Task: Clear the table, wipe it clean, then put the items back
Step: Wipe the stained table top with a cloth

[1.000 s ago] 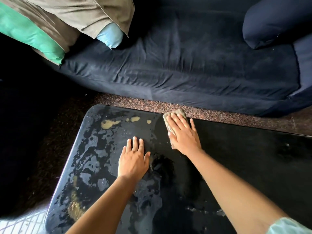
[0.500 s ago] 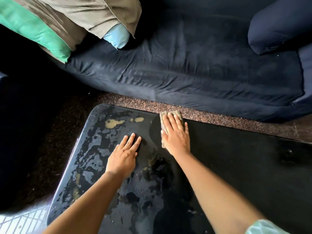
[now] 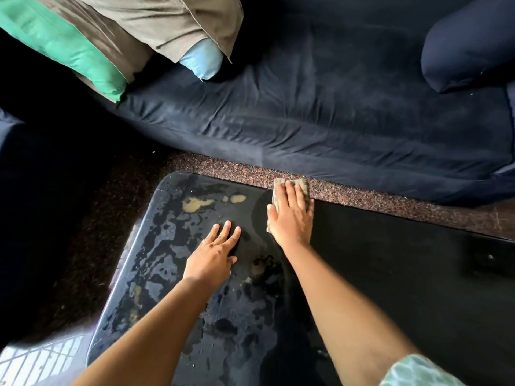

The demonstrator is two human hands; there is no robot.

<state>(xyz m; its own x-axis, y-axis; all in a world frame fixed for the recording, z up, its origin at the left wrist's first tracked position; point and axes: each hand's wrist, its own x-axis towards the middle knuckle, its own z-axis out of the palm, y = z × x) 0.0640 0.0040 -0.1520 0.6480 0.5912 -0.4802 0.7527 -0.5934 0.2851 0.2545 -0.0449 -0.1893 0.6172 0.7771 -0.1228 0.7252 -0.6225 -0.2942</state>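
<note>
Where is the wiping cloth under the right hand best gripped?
Probably the cloth's far end, from above: it shows past the right hand's fingertips and seems to overhang the table's far edge, so a thumb could slip beneath. The rest lies flat.

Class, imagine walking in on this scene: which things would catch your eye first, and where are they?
The right hand presses a tan cloth on the black table, at its far edge. The left hand rests flat on its wet, streaked left half, near tan puddles. A green pillow lies on the dark sofa beyond.
</note>
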